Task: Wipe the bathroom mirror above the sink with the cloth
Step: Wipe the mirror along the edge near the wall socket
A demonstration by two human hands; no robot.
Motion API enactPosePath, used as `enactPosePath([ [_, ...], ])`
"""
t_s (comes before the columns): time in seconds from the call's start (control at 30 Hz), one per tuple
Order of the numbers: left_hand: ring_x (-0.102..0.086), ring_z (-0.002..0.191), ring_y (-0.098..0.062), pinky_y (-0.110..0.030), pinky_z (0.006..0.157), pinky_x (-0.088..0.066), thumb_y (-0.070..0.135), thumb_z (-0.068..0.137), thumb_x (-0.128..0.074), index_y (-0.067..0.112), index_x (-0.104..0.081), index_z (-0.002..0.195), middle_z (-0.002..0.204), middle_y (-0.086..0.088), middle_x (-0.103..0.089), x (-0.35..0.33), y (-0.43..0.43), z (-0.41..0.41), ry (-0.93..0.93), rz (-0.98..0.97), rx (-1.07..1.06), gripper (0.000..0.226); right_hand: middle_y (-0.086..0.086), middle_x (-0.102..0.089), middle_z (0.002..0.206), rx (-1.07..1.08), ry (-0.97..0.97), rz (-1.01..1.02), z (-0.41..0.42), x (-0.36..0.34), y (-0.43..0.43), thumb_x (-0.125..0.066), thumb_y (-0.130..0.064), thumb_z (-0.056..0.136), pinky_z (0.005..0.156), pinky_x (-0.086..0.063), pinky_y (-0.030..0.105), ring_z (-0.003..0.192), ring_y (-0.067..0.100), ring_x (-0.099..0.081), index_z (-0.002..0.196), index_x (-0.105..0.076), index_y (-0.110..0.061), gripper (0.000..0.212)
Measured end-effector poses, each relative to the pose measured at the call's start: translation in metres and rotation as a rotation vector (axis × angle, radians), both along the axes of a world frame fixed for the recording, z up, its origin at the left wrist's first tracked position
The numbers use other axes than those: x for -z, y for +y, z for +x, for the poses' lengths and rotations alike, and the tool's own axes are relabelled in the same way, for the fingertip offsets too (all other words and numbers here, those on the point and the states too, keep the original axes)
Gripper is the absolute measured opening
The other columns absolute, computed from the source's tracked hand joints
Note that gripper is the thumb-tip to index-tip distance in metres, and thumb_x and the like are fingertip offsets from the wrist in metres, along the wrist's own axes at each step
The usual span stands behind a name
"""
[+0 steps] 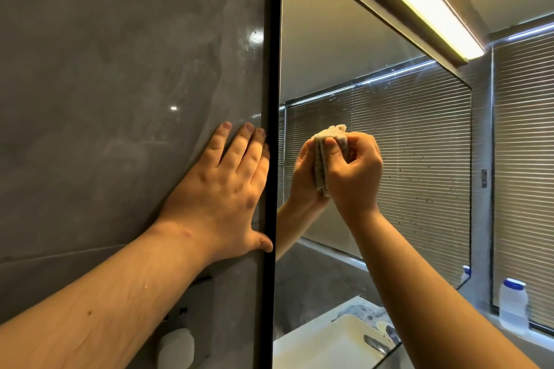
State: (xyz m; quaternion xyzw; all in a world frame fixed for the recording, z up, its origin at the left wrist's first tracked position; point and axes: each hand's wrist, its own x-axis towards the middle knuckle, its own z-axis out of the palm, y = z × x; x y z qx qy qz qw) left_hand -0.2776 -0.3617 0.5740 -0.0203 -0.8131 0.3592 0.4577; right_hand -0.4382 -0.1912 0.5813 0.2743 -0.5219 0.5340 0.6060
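The mirror (344,78) fills the middle of the view, edged on its left by a black frame (271,69). Small dark specks dot the glass at its right part. My right hand (355,172) grips a folded pale cloth (321,169) and holds it against the glass a little right of the frame; its reflection meets it from the left. My left hand (223,189) rests flat, fingers spread, on the grey tiled wall (120,69) beside the frame, thumb touching the frame's edge.
A lit strip lamp (419,0) runs above the mirror. Slatted blinds (524,159) cover the window at right, with a white blue-capped bottle (513,302) on the sill. The mirror reflects a white sink and faucet (335,344) below. A white dispenser (177,347) hangs on the wall at bottom left.
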Motion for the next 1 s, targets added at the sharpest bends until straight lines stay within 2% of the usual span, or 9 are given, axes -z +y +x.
enactPosePath([
  [0.13, 0.015, 0.145, -0.042, -0.060, 0.114, 0.010, 0.095, 0.065, -0.019, -0.005, 0.018, 0.140, 0.156, -0.028, 0.013, 0.001, 0.000, 0.001, -0.009, -0.003, 0.000, 0.130, 0.005, -0.062, 0.090, -0.029, -0.137, -0.102, -0.019, -0.008, 0.015, -0.068, -0.027, 0.089, 0.077, -0.051, 0.031, 0.083, 0.021, -0.062, 0.086, -0.060, -0.018, 0.013],
  [0.27, 0.017, 0.144, -0.042, -0.059, 0.114, 0.012, 0.094, 0.066, -0.020, -0.005, 0.021, 0.139, 0.156, -0.028, 0.016, 0.001, 0.000, 0.001, -0.005, -0.006, -0.002, 0.130, 0.007, -0.064, 0.091, -0.025, -0.188, -0.128, -0.033, -0.010, 0.029, -0.067, -0.033, 0.089, 0.069, -0.044, 0.013, 0.083, 0.023, -0.063, 0.086, -0.059, -0.019, 0.015],
  [0.4, 0.017, 0.144, -0.042, -0.059, 0.113, 0.012, 0.094, 0.066, -0.019, -0.006, 0.021, 0.139, 0.156, -0.028, 0.016, 0.002, 0.000, 0.000, -0.007, -0.013, -0.007, 0.130, 0.008, -0.065, 0.093, -0.023, -0.208, -0.140, -0.034, -0.010, 0.028, -0.067, -0.031, 0.090, 0.071, -0.046, 0.018, 0.084, 0.022, -0.063, 0.086, -0.058, -0.021, 0.014],
  [0.5, 0.014, 0.145, -0.042, -0.059, 0.114, 0.011, 0.095, 0.065, -0.019, -0.005, 0.017, 0.140, 0.156, -0.028, 0.012, 0.001, 0.000, 0.001, -0.001, -0.016, 0.005, 0.130, 0.004, -0.062, 0.091, -0.005, -0.191, -0.127, -0.027, -0.006, 0.023, -0.065, -0.027, 0.090, 0.069, -0.040, 0.009, 0.084, 0.018, -0.061, 0.088, -0.059, -0.020, 0.010],
  [0.57, 0.012, 0.146, -0.042, -0.059, 0.114, 0.010, 0.095, 0.065, -0.019, -0.004, 0.015, 0.141, 0.156, -0.028, 0.011, 0.000, 0.000, 0.002, -0.004, -0.008, 0.019, 0.130, 0.002, -0.061, 0.089, 0.008, -0.146, -0.088, -0.020, -0.001, 0.019, -0.063, -0.021, 0.090, 0.070, -0.040, 0.008, 0.083, 0.016, -0.058, 0.088, -0.059, -0.018, 0.005],
  [0.7, 0.008, 0.146, -0.042, -0.059, 0.115, 0.006, 0.096, 0.064, -0.018, -0.004, 0.008, 0.145, 0.157, -0.028, 0.006, -0.001, 0.001, 0.002, -0.015, 0.002, 0.001, 0.130, 0.002, -0.060, 0.089, 0.048, -0.039, -0.002, -0.007, 0.010, 0.008, -0.060, -0.016, 0.088, 0.079, -0.047, 0.027, 0.084, 0.017, -0.056, 0.086, -0.060, -0.012, 0.004],
  [0.9, -0.005, 0.146, -0.042, -0.059, 0.117, -0.001, 0.097, 0.062, -0.024, -0.004, -0.008, 0.145, 0.156, -0.028, -0.010, -0.003, 0.003, 0.005, -0.031, 0.007, -0.069, 0.131, 0.002, -0.062, 0.097, -0.006, 0.046, 0.049, 0.007, 0.019, -0.004, -0.062, -0.009, 0.086, 0.087, -0.052, 0.038, 0.094, 0.023, -0.060, 0.090, -0.065, -0.010, 0.006],
  [0.97, -0.017, 0.143, -0.045, -0.060, 0.116, -0.008, 0.096, 0.059, -0.033, -0.007, -0.021, 0.143, 0.153, -0.030, -0.022, -0.003, 0.005, 0.006, -0.056, -0.009, -0.068, 0.134, -0.001, -0.061, 0.097, -0.016, 0.046, 0.069, 0.008, 0.018, -0.001, -0.063, -0.007, 0.084, 0.086, -0.052, 0.042, 0.093, 0.022, -0.060, 0.090, -0.066, -0.010, 0.007],
  [1.0, -0.029, 0.138, -0.047, -0.060, 0.114, -0.015, 0.094, 0.055, -0.043, -0.009, -0.036, 0.139, 0.146, -0.032, -0.035, -0.006, 0.007, 0.006, -0.076, -0.011, -0.054, 0.133, -0.003, -0.060, 0.097, -0.019, 0.041, 0.082, 0.008, 0.018, 0.001, -0.064, -0.007, 0.084, 0.086, -0.053, 0.044, 0.093, 0.022, -0.061, 0.091, -0.067, -0.010, 0.008],
])
